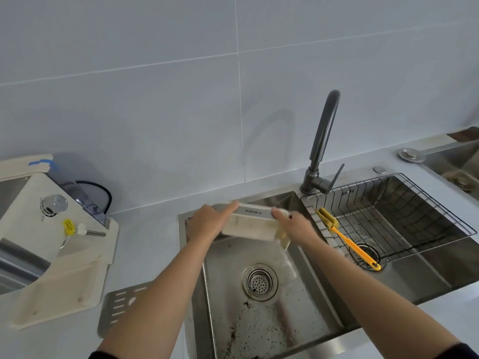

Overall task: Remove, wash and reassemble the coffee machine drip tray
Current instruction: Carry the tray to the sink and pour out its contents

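A cream drip tray (252, 225) with a silver front strip is held tilted over the left sink basin (305, 320). My left hand (210, 220) grips its left end and my right hand (294, 224) grips its right end. Liquid pours from the tray's lower right corner down toward the drain strainer (260, 281). Dark coffee grounds speckle the basin floor. The perforated metal grate (121, 303) lies flat on the counter left of the sink. The cream coffee machine (49, 237) stands at the far left, its base slot vacant.
A dark gooseneck faucet (322, 141) rises behind the sink divider. The right basin holds a black wire basket (404, 216) with a yellow-handled brush (347, 240) leaning on it. Another sink (456, 161) is at the far right. A tiled wall backs the counter.
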Action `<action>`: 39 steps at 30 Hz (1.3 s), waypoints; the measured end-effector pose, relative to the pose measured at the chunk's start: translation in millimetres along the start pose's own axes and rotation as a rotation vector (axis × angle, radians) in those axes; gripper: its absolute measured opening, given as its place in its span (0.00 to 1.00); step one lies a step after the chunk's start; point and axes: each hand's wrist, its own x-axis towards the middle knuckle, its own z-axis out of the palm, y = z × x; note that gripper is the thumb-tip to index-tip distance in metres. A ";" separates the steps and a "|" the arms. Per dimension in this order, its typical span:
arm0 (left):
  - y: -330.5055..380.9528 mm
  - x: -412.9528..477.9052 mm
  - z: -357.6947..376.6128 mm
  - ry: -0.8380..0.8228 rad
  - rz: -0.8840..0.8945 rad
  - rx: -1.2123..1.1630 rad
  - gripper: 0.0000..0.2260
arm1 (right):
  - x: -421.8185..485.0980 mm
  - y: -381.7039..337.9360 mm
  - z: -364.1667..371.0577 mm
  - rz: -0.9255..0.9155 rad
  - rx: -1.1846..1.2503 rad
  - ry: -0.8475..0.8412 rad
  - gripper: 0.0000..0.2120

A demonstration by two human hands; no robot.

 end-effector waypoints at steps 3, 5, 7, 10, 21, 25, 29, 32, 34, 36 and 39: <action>-13.1 -10.2 18.5 -0.205 -0.120 0.068 0.36 | -4.2 19.9 19.2 0.168 -0.082 -0.123 0.27; -5.5 -11.4 12.9 -0.196 -0.074 0.078 0.34 | -3.6 14.0 14.9 0.135 -0.117 -0.087 0.27; 8.8 -10.4 -2.4 -0.142 0.011 0.125 0.32 | -1.7 0.0 0.0 0.047 -0.145 -0.042 0.26; 22.3 -7.3 -20.9 -0.025 0.088 0.161 0.30 | -2.6 -15.7 -17.6 -0.077 -0.156 0.092 0.27; -9.8 -27.0 9.5 -0.157 0.088 0.304 0.28 | -33.7 -0.7 9.2 -0.014 -0.317 -0.139 0.20; 18.1 -15.5 -12.9 0.081 0.097 0.166 0.26 | -24.8 -21.1 -11.4 -0.127 -0.336 0.127 0.21; -25.1 -26.2 31.2 -0.166 0.063 0.261 0.29 | -34.6 28.3 22.0 0.074 -0.264 -0.107 0.19; -46.9 -43.9 48.5 -0.303 -0.018 0.200 0.26 | -42.1 47.4 33.6 0.174 -0.308 -0.206 0.20; -42.3 -48.7 43.7 -0.280 -0.042 0.150 0.28 | -39.6 41.7 29.0 0.183 -0.304 -0.203 0.20; -33.2 -45.1 35.9 -0.250 -0.038 0.117 0.30 | -35.1 30.3 22.5 0.166 -0.273 -0.178 0.21; -21.4 -33.7 24.7 -0.172 -0.046 0.022 0.36 | -29.8 13.8 10.7 0.128 -0.148 -0.096 0.25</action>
